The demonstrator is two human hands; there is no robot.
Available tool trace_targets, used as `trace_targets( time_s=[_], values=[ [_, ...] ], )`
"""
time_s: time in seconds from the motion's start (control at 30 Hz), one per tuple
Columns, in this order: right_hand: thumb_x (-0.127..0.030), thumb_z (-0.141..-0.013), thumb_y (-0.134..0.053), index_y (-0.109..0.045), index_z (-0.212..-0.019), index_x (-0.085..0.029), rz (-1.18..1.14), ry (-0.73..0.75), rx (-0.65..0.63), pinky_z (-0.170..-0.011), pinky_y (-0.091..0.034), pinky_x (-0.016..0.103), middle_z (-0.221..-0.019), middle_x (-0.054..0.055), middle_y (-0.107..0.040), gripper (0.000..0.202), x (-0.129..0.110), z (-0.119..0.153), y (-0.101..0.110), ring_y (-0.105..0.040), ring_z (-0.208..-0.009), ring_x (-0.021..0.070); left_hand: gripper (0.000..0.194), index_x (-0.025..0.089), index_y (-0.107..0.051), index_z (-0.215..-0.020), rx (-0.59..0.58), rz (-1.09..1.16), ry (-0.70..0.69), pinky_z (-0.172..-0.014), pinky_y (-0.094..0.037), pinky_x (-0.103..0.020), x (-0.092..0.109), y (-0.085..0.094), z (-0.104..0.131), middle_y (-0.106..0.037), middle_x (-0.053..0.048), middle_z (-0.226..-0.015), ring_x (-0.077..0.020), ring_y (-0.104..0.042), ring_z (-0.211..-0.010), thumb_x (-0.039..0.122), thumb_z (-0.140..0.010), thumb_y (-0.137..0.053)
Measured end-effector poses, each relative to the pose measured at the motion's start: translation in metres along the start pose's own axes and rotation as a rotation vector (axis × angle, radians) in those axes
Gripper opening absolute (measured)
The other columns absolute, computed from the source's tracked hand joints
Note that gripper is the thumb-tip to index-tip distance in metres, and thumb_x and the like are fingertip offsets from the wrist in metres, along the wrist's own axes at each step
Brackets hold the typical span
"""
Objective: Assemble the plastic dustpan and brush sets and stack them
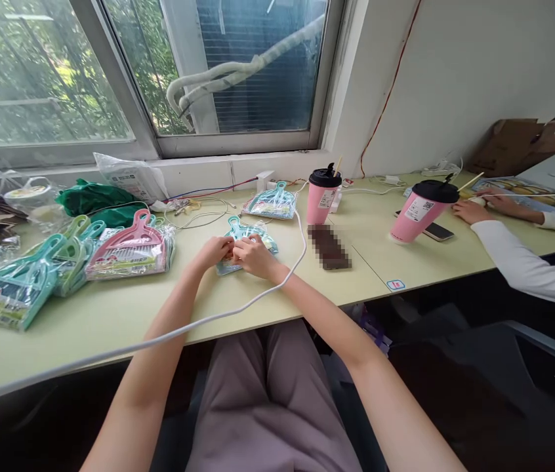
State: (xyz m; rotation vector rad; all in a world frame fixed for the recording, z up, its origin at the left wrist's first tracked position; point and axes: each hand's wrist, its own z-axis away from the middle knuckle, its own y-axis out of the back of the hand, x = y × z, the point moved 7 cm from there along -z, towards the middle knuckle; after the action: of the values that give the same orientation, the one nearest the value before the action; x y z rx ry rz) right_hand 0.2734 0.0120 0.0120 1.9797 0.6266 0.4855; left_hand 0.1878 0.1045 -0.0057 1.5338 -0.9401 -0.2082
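Note:
A small blue dustpan set in clear wrapping (238,227) lies on the pale yellow-green table (223,303) in front of me. My left hand (217,253) is closed at its left side, and my right hand (254,256) is closed beside it, the fingertips of both meeting over the package. Between them they cover its middle. Wrapped dustpan sets in pink (132,255), green and teal (14,292) are piled to the left. Another blue wrapped set (273,202) rests farther back.
A white cable (238,309) crosses above my forearms. To the right are a pink cup (317,203), a dark blurred phone (330,247) and a second pink cup (420,213). Another person's hands (474,208) are at far right. A green bag (100,200) lies behind the pile.

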Motion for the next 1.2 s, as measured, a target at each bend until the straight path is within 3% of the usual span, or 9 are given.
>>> trace_targets(
  time_s=[0.2, 0.4, 0.53, 0.67, 0.83, 1.0, 1.2],
  values=[
    [-0.024, -0.095, -0.052, -0.062, -0.101, -0.016, -0.046, -0.014, 0.017, -0.100, -0.025, 0.039, -0.109, 0.010, -0.067, 0.014, 0.001, 0.005, 0.000, -0.055, -0.109, 0.0237, 0.032, 0.019, -0.051, -0.066, 0.032, 0.015, 0.039, -0.057, -0.033, -0.025, -0.017, 0.010, 0.012, -0.058, -0.001, -0.061, -0.0138, -0.046, -0.057, 0.042, -0.086, -0.043],
    [-0.022, -0.092, -0.057, -0.052, -0.132, -0.019, -0.090, -0.143, -0.078, -0.088, -0.034, 0.034, -0.119, 0.009, -0.066, 0.041, 0.018, 0.007, -0.008, -0.055, -0.109, 0.0234, 0.037, 0.020, -0.060, -0.078, 0.033, -0.219, 0.054, -0.059, -0.032, -0.027, -0.004, 0.006, 0.019, -0.065, -0.003, -0.069, -0.0168, -0.053, -0.060, 0.054, -0.087, -0.049],
    [-0.018, -0.095, -0.047, -0.066, -0.114, -0.020, 0.024, -0.150, -0.068, -0.090, -0.030, 0.037, -0.126, 0.011, -0.063, 0.028, 0.024, 0.008, -0.008, -0.048, -0.117, 0.0260, 0.038, 0.019, -0.060, -0.084, -0.010, -0.277, 0.012, -0.062, -0.033, -0.028, 0.011, 0.001, 0.018, -0.067, -0.004, -0.072, -0.0184, -0.057, -0.064, 0.054, -0.089, -0.048],
    [-0.012, -0.095, -0.041, -0.070, -0.101, -0.017, 0.073, -0.129, -0.046, -0.097, -0.025, 0.041, -0.122, 0.011, -0.066, 0.031, 0.027, 0.007, -0.007, -0.048, -0.117, 0.0247, 0.038, 0.019, -0.061, -0.085, -0.014, -0.286, -0.008, -0.064, -0.035, -0.029, 0.014, -0.002, 0.019, -0.068, -0.004, -0.075, -0.0193, -0.058, -0.066, 0.056, -0.088, -0.049],
    [-0.006, -0.093, -0.040, -0.071, -0.089, -0.015, 0.169, -0.029, -0.070, -0.099, -0.022, 0.043, -0.093, 0.011, -0.072, 0.033, 0.019, 0.008, -0.002, -0.053, -0.102, 0.0244, 0.038, 0.020, -0.059, -0.081, 0.011, -0.280, 0.070, -0.071, -0.038, -0.032, 0.002, 0.001, 0.018, -0.067, -0.004, -0.076, -0.0215, -0.061, -0.072, 0.057, -0.087, -0.051],
    [-0.004, -0.091, -0.040, -0.070, -0.084, -0.015, 0.241, 0.067, -0.079, -0.092, -0.027, 0.042, -0.087, 0.011, -0.070, 0.032, -0.002, 0.005, 0.001, -0.052, -0.098, 0.0253, 0.037, 0.020, -0.058, -0.079, 0.051, -0.293, 0.164, -0.080, -0.039, -0.035, -0.018, 0.009, 0.020, -0.066, -0.005, -0.076, -0.0246, -0.063, -0.081, 0.057, -0.085, -0.053],
    [-0.003, -0.094, -0.035, -0.070, -0.091, -0.013, 0.171, 0.197, -0.139, -0.085, -0.033, 0.037, -0.085, 0.011, -0.072, 0.037, -0.023, 0.004, -0.007, -0.055, -0.091, 0.0226, 0.037, 0.020, -0.058, -0.077, 0.097, -0.335, 0.250, -0.086, -0.039, -0.037, -0.034, 0.019, 0.028, -0.066, -0.007, -0.077, -0.0269, -0.062, -0.088, 0.055, -0.086, -0.052]
  ],
)
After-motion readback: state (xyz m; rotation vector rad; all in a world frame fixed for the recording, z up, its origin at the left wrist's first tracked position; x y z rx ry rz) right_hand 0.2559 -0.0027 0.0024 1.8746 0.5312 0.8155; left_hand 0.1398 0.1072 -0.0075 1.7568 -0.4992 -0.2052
